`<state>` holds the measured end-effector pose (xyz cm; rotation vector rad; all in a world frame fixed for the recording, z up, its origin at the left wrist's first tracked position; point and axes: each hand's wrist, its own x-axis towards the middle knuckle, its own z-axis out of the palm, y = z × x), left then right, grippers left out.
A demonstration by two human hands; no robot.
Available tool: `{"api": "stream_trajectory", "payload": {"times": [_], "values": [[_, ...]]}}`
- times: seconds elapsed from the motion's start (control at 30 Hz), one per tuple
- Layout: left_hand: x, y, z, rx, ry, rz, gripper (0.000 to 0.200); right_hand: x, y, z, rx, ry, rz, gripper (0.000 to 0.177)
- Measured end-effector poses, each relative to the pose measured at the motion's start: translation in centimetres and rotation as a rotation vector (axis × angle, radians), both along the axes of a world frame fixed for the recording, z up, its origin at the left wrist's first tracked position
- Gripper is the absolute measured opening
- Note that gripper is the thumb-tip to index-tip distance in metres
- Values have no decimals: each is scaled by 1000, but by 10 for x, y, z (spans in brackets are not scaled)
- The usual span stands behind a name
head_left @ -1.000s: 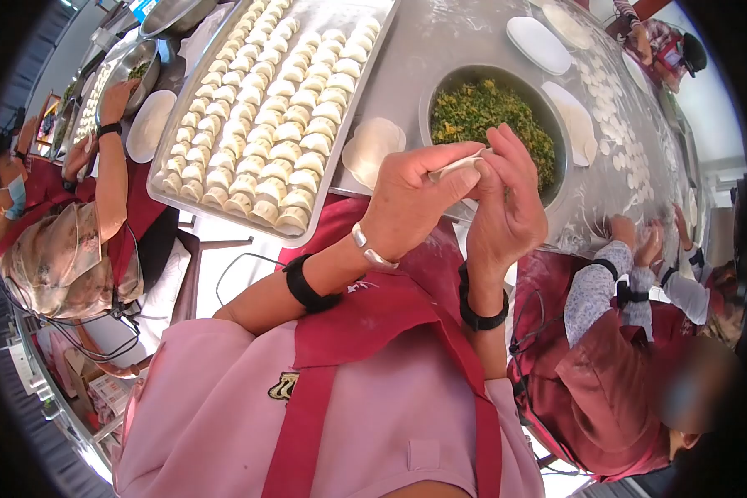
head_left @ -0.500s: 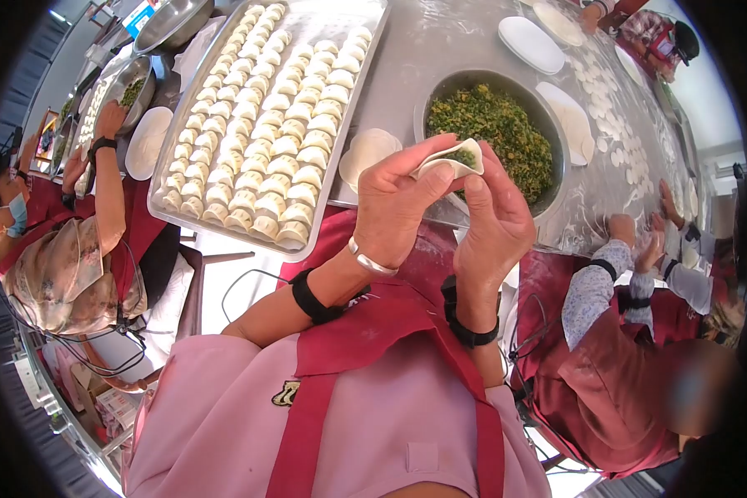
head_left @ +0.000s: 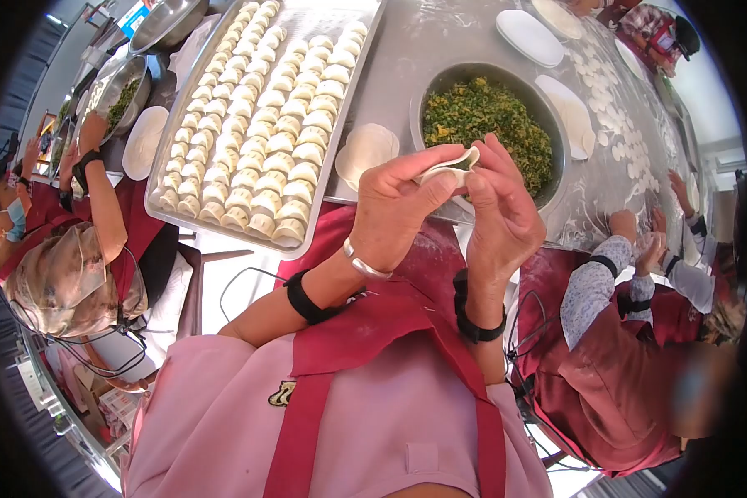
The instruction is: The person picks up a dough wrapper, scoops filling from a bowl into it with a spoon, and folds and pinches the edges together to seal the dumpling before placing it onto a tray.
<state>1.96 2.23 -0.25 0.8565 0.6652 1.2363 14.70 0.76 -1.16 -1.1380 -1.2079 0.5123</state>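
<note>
Between both my hands is a dumpling (head_left: pixel 450 170), a pale wrapper folded over with a little green filling showing at its open edge. My left hand (head_left: pixel 398 203) pinches its left side between thumb and fingers. At the other end, my right hand (head_left: pixel 500 203) grips the wrapper's right edge with thumb and fingertips. Just beyond the hands sits a metal bowl (head_left: pixel 566 158) of chopped green and yellow filling (head_left: pixel 490 120). A stack of round wrappers (head_left: pixel 365 153) lies left of my hands, partly behind my left hand.
A metal tray (head_left: pixel 162 178) with rows of folded dumplings stands to the left. White oval plates (head_left: pixel 529 38) and many small dough pieces (head_left: pixel 610 108) lie on the floury table (head_left: pixel 415 41). People work at the left (head_left: pixel 75 266) and right (head_left: pixel 614 349).
The wrapper's edges have been drawn closer together, and less filling shows. My right hand has turned slightly and its fingers have shifted along the edge.
</note>
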Motion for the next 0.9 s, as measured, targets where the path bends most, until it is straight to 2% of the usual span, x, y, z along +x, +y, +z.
{"api": "stream_trajectory", "payload": {"times": [0.03, 0.13, 0.23, 0.33, 0.43, 0.53, 0.73, 0.83, 0.9], "values": [[-1, 0, 0, -2, -1, -2, 31, 1, -1, -1, -22, -21, 10, 16], [-8, 2, -9, 57, 78, -57, 36, -7, -5, 17, -190, 346, 96, 23], [-4, 0, -5, 29, 59, -17, 32, -4, -3, 5, -147, 355, 150, 29], [-2, -2, -3, 0, -10, 6, 32, -8, -3, 3, -130, 380, 137, 25], [-3, -2, 2, -18, 8, 35, 33, -8, -3, 2, -52, 79, 30, 22], [-7, -3, 4, 9, 89, 9, 34, -9, -4, 5, 18, -87, -32, 17], [-11, -6, 10, 122, 229, -21, 32, -9, -6, 11, 92, -7, 42, 11], [-13, -5, 10, 131, 302, -41, 32, -3, -6, 5, 131, -103, 51, 17], [-15, -4, 7, 90, 264, -74, 32, 6, -8, 0, 51, -137, 58, 23]]}}
